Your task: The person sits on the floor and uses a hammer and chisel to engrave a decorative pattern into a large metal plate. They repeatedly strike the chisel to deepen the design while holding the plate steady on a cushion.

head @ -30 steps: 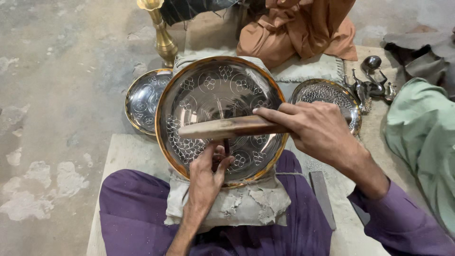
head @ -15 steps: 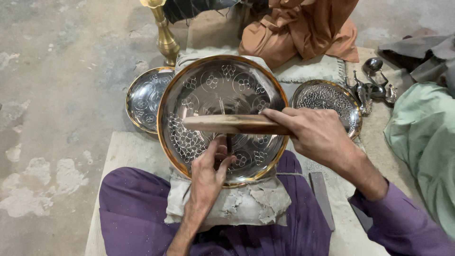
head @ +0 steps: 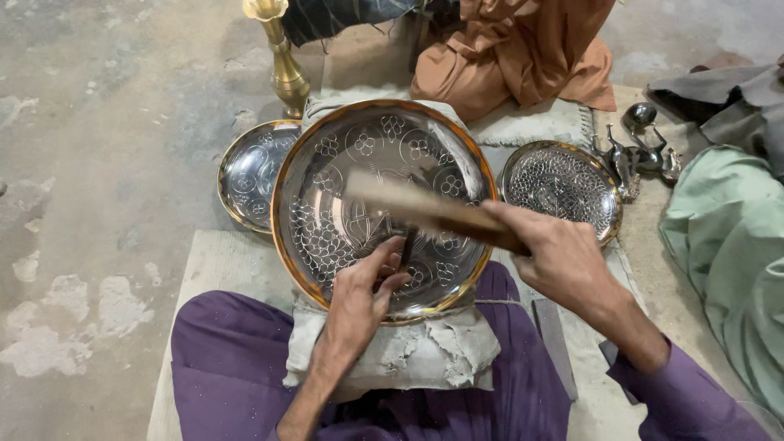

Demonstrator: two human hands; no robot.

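Nearest me, my left hand (head: 359,298) pinches a thin dark punch (head: 407,247) upright against the big engraved tray (head: 327,220), which rests on a cloth pad (head: 425,355) over my lap. My right hand (head: 555,257) is clenched round a wooden mallet (head: 416,211) above it. The tray looks stiff, thin and slippery, best gripped by its rim; smaller trays (head: 245,175) lie beyond.

Left hand (head: 359,294) pinches with curled fingers (head: 390,260) (palm down), right hand (head: 555,257) clenched, wrist raised.
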